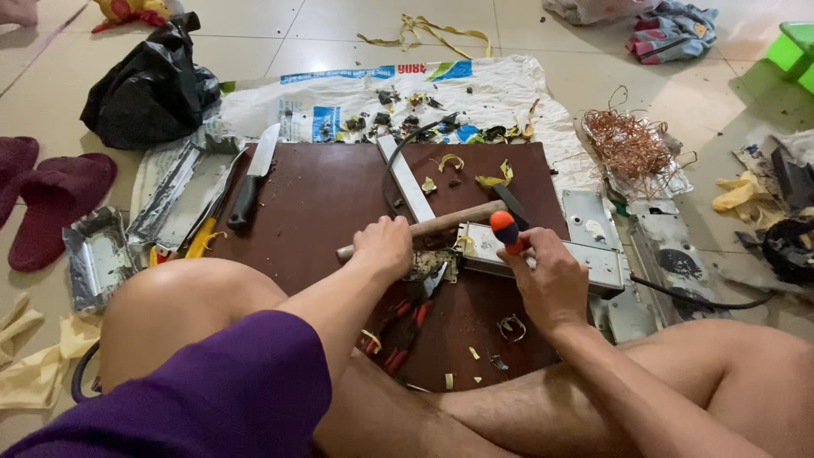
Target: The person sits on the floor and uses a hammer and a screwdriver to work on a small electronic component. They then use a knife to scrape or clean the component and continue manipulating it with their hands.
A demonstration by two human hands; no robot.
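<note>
1. Left hand (383,246): clenched, knuckles up, over something small at the near end of a grey metal casing (543,254). What the fingers grip is hidden beneath them.
2. Right hand (547,280): wrapped around a screwdriver (506,231) with an orange and black handle. The rounded orange end sticks up above the fist; the shaft and tip are hidden behind the hand, against the casing.
3. The casing lies flat on a dark brown board (322,199), just beyond the right hand and between the two hands.
4. A wooden-handled hammer (441,223) lies just beyond the left hand. Its handle passes behind the knuckles and its dark head rests toward the right hand.
5. Red-handled pliers (407,326) lie on the board directly below the left wrist, close to the person's leg.
6. A knife (254,178) with a black handle rests on the board's far-left part, well apart from the left hand.
7. A white flat strip (405,178) lies beyond the left hand, running away from it.
8. A tangle of copper wire (629,144) sits on the floor beyond and outward of the right hand, well apart.
9. A black bag (148,93) lies far beyond and outward of the left hand.
10. Yellow scraps are scattered over the board around both hands.
</note>
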